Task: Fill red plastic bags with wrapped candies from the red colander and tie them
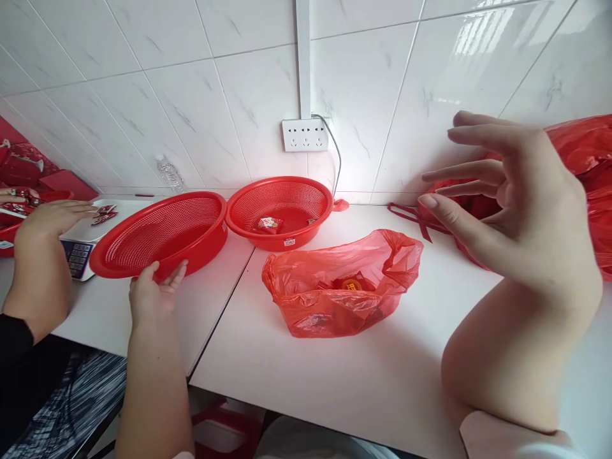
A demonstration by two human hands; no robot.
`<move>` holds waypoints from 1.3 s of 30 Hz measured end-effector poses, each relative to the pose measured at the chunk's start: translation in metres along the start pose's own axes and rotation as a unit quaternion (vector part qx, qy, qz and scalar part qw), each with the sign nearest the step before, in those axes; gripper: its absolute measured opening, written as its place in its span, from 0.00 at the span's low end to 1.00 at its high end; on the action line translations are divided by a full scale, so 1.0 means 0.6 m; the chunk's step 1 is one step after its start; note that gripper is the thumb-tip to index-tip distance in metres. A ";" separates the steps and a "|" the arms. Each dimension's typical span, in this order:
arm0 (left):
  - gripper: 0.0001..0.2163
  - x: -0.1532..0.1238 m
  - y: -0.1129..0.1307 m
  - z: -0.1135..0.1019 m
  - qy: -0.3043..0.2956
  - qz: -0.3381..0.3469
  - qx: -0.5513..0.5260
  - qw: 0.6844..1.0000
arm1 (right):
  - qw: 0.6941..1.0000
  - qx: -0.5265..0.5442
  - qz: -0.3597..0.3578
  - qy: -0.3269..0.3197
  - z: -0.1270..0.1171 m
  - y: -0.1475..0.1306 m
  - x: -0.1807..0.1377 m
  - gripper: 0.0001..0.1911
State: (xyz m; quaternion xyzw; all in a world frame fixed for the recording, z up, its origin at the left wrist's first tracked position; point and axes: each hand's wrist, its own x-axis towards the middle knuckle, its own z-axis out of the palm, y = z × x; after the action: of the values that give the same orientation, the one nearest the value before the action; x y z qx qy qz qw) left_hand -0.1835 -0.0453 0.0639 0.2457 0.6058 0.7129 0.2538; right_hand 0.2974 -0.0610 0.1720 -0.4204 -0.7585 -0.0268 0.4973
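Note:
My left hand [155, 293] is at the near rim of a red perforated plastic basket [205, 245], thumb and fingertips against its edge. The basket leans at a tilt, its left end over a digital scale [79, 258], and I see nothing inside it. My right hand [521, 204] is raised above the table on the right, fingers apart, holding nothing. Between my hands stands an open red plastic bag [329, 312] with red-wrapped packets [354, 282] inside. Behind it a second red basket [287, 242] contains a few small packets [268, 224].
At far left a co-worker's hand [52, 220] reaches over the scale, near small red packets [104, 213]. Large red bags [593, 153] lie at the right. A power strip [306, 135] with a cable is on the tiled wall. A seam crosses the white table [268, 376].

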 end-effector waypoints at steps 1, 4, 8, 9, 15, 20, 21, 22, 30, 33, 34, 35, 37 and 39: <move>0.22 -0.025 -0.002 0.010 0.026 -0.028 -0.025 0.999 | 1.000 -0.005 0.004 -0.007 -0.001 0.000 0.000 0.32; 0.28 -0.124 -0.004 0.047 0.044 0.122 0.016 0.991 | 0.999 -0.012 0.000 -0.046 -0.001 0.001 0.000 0.21; 0.13 -0.241 0.010 0.093 -0.220 0.257 0.159 0.928 | 0.980 -0.029 -0.042 -0.192 0.019 0.013 -0.002 0.08; 0.14 -0.257 0.017 0.102 -0.260 0.277 0.191 0.905 | 0.969 -0.045 -0.029 -0.240 0.026 0.017 -0.003 0.08; 0.13 -0.276 0.065 0.146 -0.290 0.360 0.330 0.823 | 0.884 -0.232 0.129 -0.384 0.068 0.023 -0.017 0.12; 0.23 -0.285 0.101 0.181 -0.338 0.334 0.357 0.804 | 0.814 -0.283 0.142 -0.487 0.110 0.024 -0.023 0.14; 0.25 -0.287 0.105 0.187 -0.340 0.337 0.369 0.797 | 0.801 -0.287 0.146 -0.504 0.119 0.029 -0.024 0.15; 0.26 -0.288 0.108 0.194 -0.344 0.341 0.376 0.790 | 0.792 -0.292 0.151 -0.514 0.127 0.036 -0.023 0.15; 0.07 -0.241 0.119 0.257 -0.547 0.142 0.227 0.793 | 0.871 -0.103 0.202 -0.436 0.089 0.097 -0.012 0.12; 0.08 -0.220 0.137 0.278 -0.523 0.104 0.114 0.838 | 0.963 0.109 0.128 -0.211 0.048 0.087 0.002 0.07; 0.09 -0.214 0.144 0.284 -0.510 0.096 0.080 0.851 | 0.972 0.175 0.106 -0.115 0.039 0.081 0.008 0.05; 0.09 -0.208 0.152 0.289 -0.500 0.092 0.046 0.860 | 0.969 0.232 0.088 -0.019 0.034 0.073 0.016 0.03; 0.09 -0.200 0.166 0.296 -0.485 0.110 -0.024 0.867 | 0.939 0.309 0.049 0.144 0.034 0.057 0.030 0.02; 0.09 -0.196 0.174 0.302 -0.450 0.161 -0.092 0.873 | 0.907 0.342 0.006 0.245 0.043 0.042 0.042 0.04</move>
State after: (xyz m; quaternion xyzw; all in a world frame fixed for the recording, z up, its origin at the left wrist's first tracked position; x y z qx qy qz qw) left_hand 0.0175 -0.0030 0.1882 0.6100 0.3100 0.6084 0.4020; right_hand 0.2914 -0.0173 0.1692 -0.2098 -0.5726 0.1349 0.7810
